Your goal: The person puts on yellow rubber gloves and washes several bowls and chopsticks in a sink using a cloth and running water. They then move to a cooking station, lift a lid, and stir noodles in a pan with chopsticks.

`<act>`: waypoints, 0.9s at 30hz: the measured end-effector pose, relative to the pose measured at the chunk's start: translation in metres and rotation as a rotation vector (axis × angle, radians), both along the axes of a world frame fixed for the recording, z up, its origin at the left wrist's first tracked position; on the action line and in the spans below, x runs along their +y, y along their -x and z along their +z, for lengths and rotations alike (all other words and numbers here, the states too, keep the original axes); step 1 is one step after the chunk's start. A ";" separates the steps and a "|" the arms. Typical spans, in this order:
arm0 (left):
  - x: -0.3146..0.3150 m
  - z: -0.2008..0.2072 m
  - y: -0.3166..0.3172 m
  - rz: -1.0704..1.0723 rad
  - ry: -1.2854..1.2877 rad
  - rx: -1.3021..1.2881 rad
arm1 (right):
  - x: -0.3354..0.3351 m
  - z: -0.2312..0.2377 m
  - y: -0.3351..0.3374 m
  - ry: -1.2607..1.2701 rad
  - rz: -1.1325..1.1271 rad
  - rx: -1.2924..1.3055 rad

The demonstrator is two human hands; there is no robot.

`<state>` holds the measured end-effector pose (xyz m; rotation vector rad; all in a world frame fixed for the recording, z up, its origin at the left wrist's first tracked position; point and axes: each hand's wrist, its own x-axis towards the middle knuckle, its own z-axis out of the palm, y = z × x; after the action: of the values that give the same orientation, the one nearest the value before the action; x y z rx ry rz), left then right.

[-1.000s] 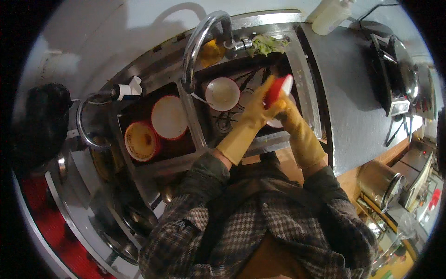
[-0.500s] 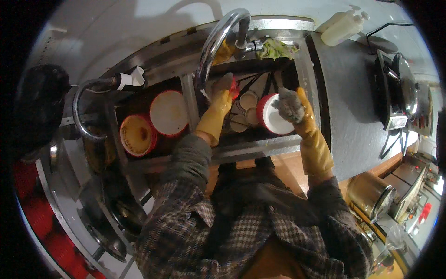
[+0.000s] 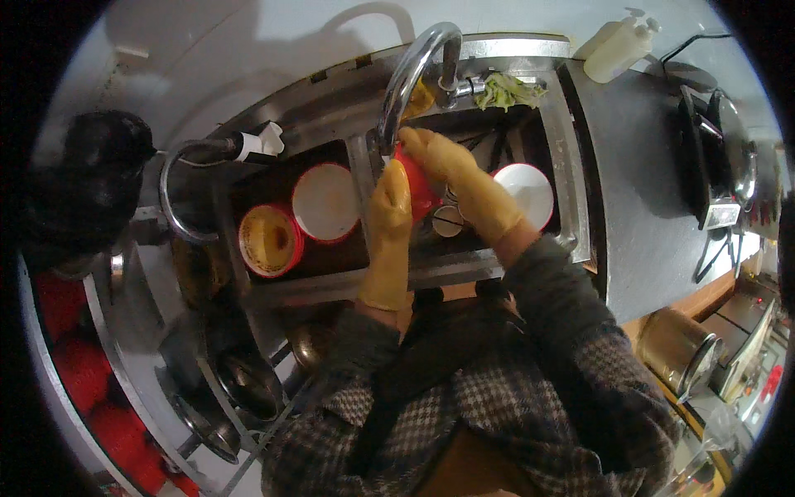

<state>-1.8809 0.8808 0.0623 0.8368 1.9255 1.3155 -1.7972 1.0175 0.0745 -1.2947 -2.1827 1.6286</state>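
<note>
Sink work part done; one bowl in hand, others waiting

From where I stand, the person's left hand (image 3: 392, 195), in a yellow glove, grips a red bowl (image 3: 424, 190) over the right basin, just beside the end of the tap (image 3: 411, 70). The right hand (image 3: 468, 174), gloved likewise, lies against the bowl's upper side, fingers bent; whether it grips that or something else, I cannot tell.

Progress, in my judgement, is partial. A white-lined bowl (image 3: 523, 195) in the right basin looks largely clean. In the left basin, a stained bowl (image 3: 269, 240) shows brown residue, and a larger bowl (image 3: 325, 199) beside it appears lightly marked; both seem outstanding.

Obstructions: the tap arches close over the hands, and small round containers (image 3: 448, 220) crowd the basin below. Leafy greens (image 3: 505, 91) lie behind, on the sink ledge. A pale bottle (image 3: 617, 51) stands clear, at the back of the counter (image 3: 638, 240).
</note>
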 end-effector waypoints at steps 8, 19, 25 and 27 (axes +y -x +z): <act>0.040 0.007 0.019 0.261 -0.180 -0.479 | -0.050 -0.032 0.008 -0.912 -0.131 0.479; 0.056 -0.016 0.015 0.372 -0.430 -1.026 | -0.061 -0.029 -0.017 -0.939 -0.228 0.488; 0.039 -0.064 0.045 0.145 -0.402 -1.251 | -0.038 -0.030 -0.037 -0.308 -0.423 0.648; 0.037 -0.063 0.057 -0.074 -0.352 -1.133 | -0.008 -0.022 -0.036 -0.005 -0.524 0.514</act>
<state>-1.9380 0.9176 -0.0006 0.1756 0.7803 1.5979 -1.7608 1.0095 0.0528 -1.1475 -1.4050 1.5139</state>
